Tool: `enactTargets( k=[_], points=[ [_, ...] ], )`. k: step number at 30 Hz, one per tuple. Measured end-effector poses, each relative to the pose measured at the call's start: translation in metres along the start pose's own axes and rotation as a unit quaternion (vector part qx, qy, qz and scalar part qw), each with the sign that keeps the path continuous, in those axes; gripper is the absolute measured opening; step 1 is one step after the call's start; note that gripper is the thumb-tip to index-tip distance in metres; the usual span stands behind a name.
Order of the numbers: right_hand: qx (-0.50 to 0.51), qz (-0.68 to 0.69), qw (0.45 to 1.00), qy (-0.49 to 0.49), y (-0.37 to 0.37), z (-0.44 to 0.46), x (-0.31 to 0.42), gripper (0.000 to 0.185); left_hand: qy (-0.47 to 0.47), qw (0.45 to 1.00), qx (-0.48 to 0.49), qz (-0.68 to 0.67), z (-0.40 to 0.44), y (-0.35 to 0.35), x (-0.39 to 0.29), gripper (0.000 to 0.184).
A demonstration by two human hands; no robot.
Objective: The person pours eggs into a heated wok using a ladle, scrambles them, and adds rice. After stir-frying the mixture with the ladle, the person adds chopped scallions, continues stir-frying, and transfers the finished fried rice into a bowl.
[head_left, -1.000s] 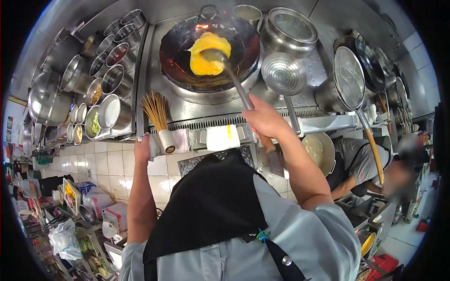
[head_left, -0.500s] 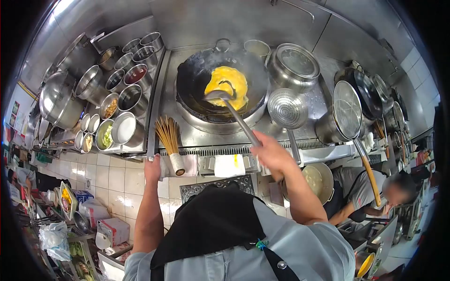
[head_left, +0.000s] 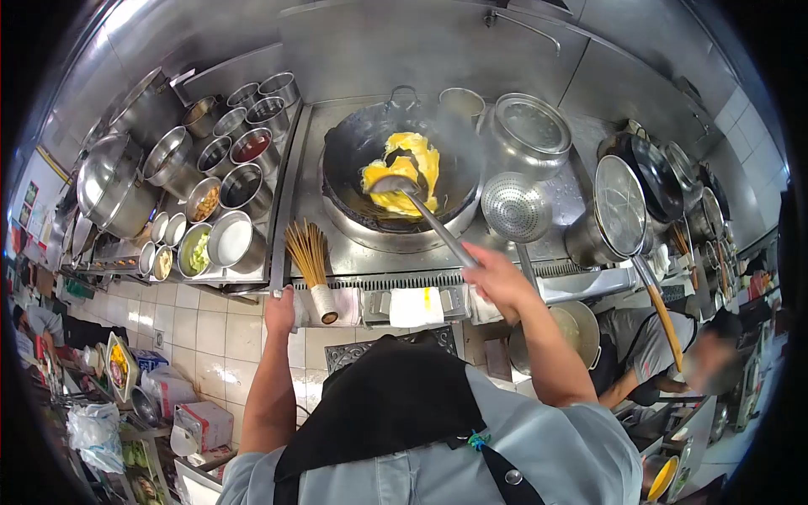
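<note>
My right hand (head_left: 498,282) is closed round the handle end of a ladle (head_left: 439,227). The ladle's bowl rests on yellow egg (head_left: 427,166) inside a large black wok (head_left: 345,164) on the stove. The egg lies in ragged, folded pieces with dark wok surface showing between them. At the stove's front left corner is my left hand (head_left: 280,311), its fingers curled at the edge; what they grip is hidden. Just right of that hand, a bamboo wok brush (head_left: 307,261) leans against the front rail.
Metal pots of ingredients, including one of white powder (head_left: 230,242), crowd the left side. Right of the wok are a perforated skimmer (head_left: 516,206), a lidded pot (head_left: 530,135) and a mesh strainer (head_left: 621,206). A folded white cloth (head_left: 417,308) hangs in front. A co-worker (head_left: 644,345) is at right.
The ladle's bowl has moved slightly down across the wok, and the egg has broken into looser folds. My right hand has shifted a little down and right.
</note>
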State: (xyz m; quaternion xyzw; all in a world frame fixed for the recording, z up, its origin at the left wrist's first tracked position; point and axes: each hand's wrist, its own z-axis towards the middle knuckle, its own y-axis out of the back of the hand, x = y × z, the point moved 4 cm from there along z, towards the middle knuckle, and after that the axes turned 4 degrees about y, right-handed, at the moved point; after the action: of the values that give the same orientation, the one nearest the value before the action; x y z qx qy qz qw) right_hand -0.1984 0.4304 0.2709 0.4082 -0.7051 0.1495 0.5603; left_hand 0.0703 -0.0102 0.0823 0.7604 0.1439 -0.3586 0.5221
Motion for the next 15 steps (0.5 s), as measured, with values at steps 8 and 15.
enactTargets(
  k=[8, 15],
  points=[
    [-0.202, -0.262, 0.917, 0.222, -0.015, 0.034, -0.061, 0.069, -0.002, 1.0, 0.01, -0.02, -0.01, 0.004, -0.014, 0.057],
    [0.007, -0.058, 0.998, 0.008, -0.008, 0.058, 0.012, 0.07, 0.001, 0.999, 0.033, -0.026, 0.001, 0.0, -0.003, 0.06]
  ],
)
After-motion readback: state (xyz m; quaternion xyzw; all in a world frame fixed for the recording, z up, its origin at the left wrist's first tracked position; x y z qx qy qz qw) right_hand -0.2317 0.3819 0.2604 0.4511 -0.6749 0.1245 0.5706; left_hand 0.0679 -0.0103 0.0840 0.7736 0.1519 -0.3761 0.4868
